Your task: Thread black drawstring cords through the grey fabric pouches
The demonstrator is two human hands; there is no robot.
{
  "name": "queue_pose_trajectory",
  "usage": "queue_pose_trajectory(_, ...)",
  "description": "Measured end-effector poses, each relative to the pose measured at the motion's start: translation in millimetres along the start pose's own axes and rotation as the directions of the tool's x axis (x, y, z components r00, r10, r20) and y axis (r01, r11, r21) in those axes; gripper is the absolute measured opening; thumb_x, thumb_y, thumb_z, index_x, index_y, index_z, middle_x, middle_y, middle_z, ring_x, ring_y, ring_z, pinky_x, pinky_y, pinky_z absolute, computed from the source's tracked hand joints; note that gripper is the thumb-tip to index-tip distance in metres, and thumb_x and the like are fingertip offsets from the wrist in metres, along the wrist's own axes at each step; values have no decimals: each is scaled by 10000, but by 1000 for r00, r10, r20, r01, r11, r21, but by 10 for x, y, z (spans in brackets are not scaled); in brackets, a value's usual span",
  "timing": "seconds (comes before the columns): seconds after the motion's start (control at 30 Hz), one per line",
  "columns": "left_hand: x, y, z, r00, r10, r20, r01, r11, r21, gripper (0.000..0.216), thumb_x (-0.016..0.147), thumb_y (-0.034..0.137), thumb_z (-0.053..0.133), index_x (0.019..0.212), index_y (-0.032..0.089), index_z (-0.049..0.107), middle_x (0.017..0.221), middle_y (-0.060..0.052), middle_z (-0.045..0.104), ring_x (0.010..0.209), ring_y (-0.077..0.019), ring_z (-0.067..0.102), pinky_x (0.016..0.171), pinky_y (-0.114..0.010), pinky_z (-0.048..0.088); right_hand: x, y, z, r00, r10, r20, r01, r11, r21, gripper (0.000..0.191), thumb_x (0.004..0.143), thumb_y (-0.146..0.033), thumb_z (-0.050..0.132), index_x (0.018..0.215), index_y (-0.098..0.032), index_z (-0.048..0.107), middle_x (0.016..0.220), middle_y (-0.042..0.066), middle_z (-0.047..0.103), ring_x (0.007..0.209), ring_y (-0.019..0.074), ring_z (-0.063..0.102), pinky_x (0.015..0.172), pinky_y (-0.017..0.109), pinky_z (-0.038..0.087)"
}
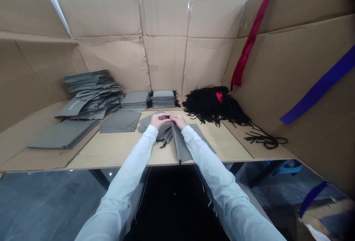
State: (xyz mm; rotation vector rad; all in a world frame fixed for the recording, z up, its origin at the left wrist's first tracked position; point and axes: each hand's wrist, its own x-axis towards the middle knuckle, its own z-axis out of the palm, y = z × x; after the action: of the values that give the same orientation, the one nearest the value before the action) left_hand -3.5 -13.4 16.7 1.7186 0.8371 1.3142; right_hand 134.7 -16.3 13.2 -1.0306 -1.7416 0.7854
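My left hand (157, 120) and my right hand (179, 121) meet above the middle of the table, fingers pinched together. Between them is the upper edge of a grey drawstring bag (180, 145), which hangs tilted towards me, a short black cord end at its bottom corner. What exactly the fingertips grip along that edge is partly hidden. Below my left hand lie fanned grey bags (165, 134) with black cord ends sticking out. Another flat grey piece (202, 136) lies partly behind my right forearm.
Cardboard walls surround the table (116, 152). A tall heap of grey bags (93, 89) and flat grey stacks (119, 121) stand at left. A neat stack with black cords (164, 99) is at the back; a pile of black cords (210, 104) lies right. Red and blue straps hang at right.
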Motion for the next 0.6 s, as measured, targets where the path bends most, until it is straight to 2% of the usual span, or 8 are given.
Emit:
queue_pose_trajectory(0.1,-8,15,-55,993,114,-11,-107,955,278,261,545,321,648,734,140,645,771,-73,637,725,-176,576,720,-314,456,-35,-49,-16,999,19,-37,-26,982,-185,216,717,-272,430,638,-154,592,634,-7,577,670,128,509,677,243,369)
queue_pose_trajectory(0.17,-17,16,-67,986,169,4,-158,910,383,227,585,326,616,730,153,644,767,-64,633,706,-160,572,686,-289,466,-65,-105,-29,999,15,-51,-30,952,-305,203,720,-283,446,699,-160,606,665,-2,590,681,131,511,673,241,364)
queue_pose_trajectory(0.37,-36,-3,-5,988,151,-17,-134,916,378,268,605,262,595,841,138,622,802,-64,622,697,-134,569,630,-238,477,-107,-188,-56,998,-48,-51,17,873,-487,230,743,-309,442,781,-180,629,716,15,624,661,131,526,629,227,366)
queue_pose_trajectory(0.6,-67,73,1,997,72,-22,-58,919,390,237,603,276,588,780,130,651,732,-52,647,667,-149,584,676,-266,476,-97,-180,-89,997,-77,-16,56,839,-541,250,754,-324,437,827,-194,638,802,29,643,742,142,556,655,219,377)
